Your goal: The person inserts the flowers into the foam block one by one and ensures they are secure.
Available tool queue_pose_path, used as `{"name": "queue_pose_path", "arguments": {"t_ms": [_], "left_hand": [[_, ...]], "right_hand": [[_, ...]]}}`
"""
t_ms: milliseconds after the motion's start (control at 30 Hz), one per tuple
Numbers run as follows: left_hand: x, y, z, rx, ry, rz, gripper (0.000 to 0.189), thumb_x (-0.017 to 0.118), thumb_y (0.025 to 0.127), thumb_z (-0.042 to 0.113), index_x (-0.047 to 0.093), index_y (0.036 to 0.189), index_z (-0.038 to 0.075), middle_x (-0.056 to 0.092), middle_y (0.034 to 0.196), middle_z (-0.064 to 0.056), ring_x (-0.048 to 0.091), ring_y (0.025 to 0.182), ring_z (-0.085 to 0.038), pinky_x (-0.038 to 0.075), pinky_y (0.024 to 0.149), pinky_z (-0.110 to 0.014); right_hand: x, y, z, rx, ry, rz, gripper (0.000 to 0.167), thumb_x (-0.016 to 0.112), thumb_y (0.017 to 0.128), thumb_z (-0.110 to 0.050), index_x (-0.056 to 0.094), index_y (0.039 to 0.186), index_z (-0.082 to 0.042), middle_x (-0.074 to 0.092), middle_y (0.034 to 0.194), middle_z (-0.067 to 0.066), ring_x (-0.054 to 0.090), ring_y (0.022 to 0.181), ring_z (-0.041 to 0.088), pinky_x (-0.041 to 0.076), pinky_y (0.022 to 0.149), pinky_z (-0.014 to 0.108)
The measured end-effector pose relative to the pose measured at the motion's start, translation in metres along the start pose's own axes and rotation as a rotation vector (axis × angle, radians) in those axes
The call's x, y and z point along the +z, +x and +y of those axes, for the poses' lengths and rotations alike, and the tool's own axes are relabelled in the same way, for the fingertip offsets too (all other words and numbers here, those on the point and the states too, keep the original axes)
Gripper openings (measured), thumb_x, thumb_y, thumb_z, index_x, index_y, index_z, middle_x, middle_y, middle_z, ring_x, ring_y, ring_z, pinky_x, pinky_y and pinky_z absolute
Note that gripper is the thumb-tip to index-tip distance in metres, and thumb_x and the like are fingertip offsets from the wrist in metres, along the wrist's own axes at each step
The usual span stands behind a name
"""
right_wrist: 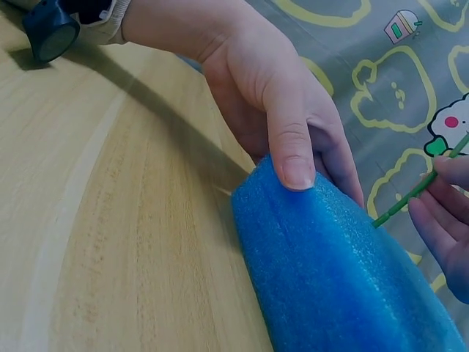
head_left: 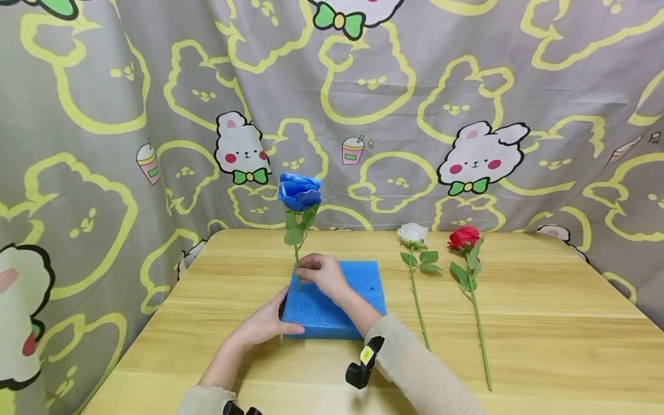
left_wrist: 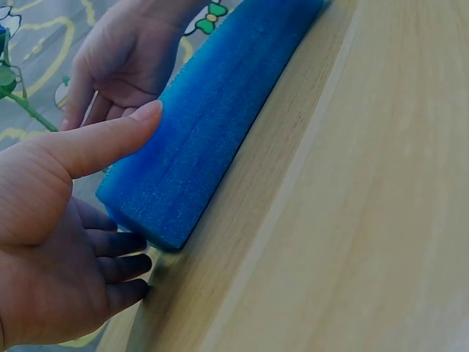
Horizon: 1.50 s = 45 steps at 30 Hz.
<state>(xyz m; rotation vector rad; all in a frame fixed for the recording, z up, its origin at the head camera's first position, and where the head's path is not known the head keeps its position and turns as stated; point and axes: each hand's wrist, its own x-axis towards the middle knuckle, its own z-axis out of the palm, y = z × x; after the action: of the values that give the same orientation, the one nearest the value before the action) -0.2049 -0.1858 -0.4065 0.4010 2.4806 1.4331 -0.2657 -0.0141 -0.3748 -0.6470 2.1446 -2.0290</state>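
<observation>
An artificial blue rose [head_left: 299,192] stands nearly upright at the left part of a blue foam block [head_left: 337,311], its lower stem end meeting the top face. My right hand [head_left: 324,276] pinches the stem low down, just above the foam. My left hand [head_left: 261,323] holds the block's near left corner, thumb [left_wrist: 124,138] against the front edge and fingers along the left side. In the right wrist view the green stem [right_wrist: 403,204] runs between the right fingertips down to the foam.
A white rose [head_left: 413,234] and a red rose [head_left: 464,237] lie on the wooden table [head_left: 560,334] right of the block, stems pointing toward me. A small dark spot marks the foam's right side. Behind the table hangs a grey patterned curtain [head_left: 373,190].
</observation>
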Motion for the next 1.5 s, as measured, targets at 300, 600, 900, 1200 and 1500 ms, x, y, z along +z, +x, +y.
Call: {"name": "queue_pose_path", "arguments": {"t_ms": [300, 600, 900, 1200, 1500], "left_hand": [[0.0, 0.001, 0.001, -0.009, 0.015, 0.007, 0.106, 0.078, 0.075, 0.029, 0.007, 0.147, -0.004, 0.022, 0.147, -0.026, 0.03, 0.131, -0.038, 0.027, 0.104, -0.053], [0.0, 0.001, 0.001, -0.008, 0.027, 0.016, 0.108, 0.079, 0.074, 0.031, 0.007, 0.146, -0.005, 0.02, 0.148, -0.026, 0.027, 0.132, -0.037, 0.026, 0.104, -0.052], [0.001, 0.001, 0.0, -0.008, 0.04, 0.022, 0.108, 0.079, 0.074, 0.031, 0.007, 0.146, -0.005, 0.018, 0.148, -0.027, 0.023, 0.134, -0.039, 0.024, 0.105, -0.053], [0.0, -0.001, 0.0, -0.018, 0.078, 0.033, 0.109, 0.079, 0.073, 0.032, 0.008, 0.146, -0.006, 0.016, 0.149, -0.027, 0.019, 0.135, -0.04, 0.023, 0.105, -0.055], [0.001, -0.002, 0.0, -0.026, 0.086, 0.034, 0.109, 0.079, 0.073, 0.034, 0.008, 0.146, -0.007, 0.016, 0.149, -0.027, 0.019, 0.135, -0.04, 0.023, 0.105, -0.054]], "right_hand": [[-0.007, 0.002, 0.008, 0.022, 0.008, 0.008, 0.022, 0.062, 0.088, -0.005, 0.063, 0.106, 0.008, 0.066, 0.097, 0.015, 0.065, 0.086, 0.024, 0.054, 0.072, 0.034], [-0.028, -0.003, 0.006, 0.028, 0.061, 0.032, 0.028, 0.062, 0.088, -0.007, 0.059, 0.108, 0.012, 0.067, 0.094, 0.016, 0.066, 0.087, 0.026, 0.053, 0.077, 0.04], [-0.059, -0.016, 0.004, 0.03, 0.062, 0.076, 0.026, 0.06, 0.089, -0.007, 0.059, 0.108, 0.012, 0.068, 0.091, 0.014, 0.066, 0.084, 0.021, 0.054, 0.075, 0.038], [-0.095, -0.037, -0.005, 0.046, 0.03, 0.077, 0.029, 0.059, 0.09, -0.01, 0.058, 0.111, 0.011, 0.068, 0.092, 0.012, 0.066, 0.083, 0.019, 0.053, 0.076, 0.038], [-0.14, -0.064, -0.004, 0.049, -0.023, 0.098, 0.038, 0.059, 0.092, -0.013, 0.052, 0.116, 0.015, 0.066, 0.098, 0.018, 0.066, 0.084, 0.017, 0.053, 0.077, 0.036]]}}
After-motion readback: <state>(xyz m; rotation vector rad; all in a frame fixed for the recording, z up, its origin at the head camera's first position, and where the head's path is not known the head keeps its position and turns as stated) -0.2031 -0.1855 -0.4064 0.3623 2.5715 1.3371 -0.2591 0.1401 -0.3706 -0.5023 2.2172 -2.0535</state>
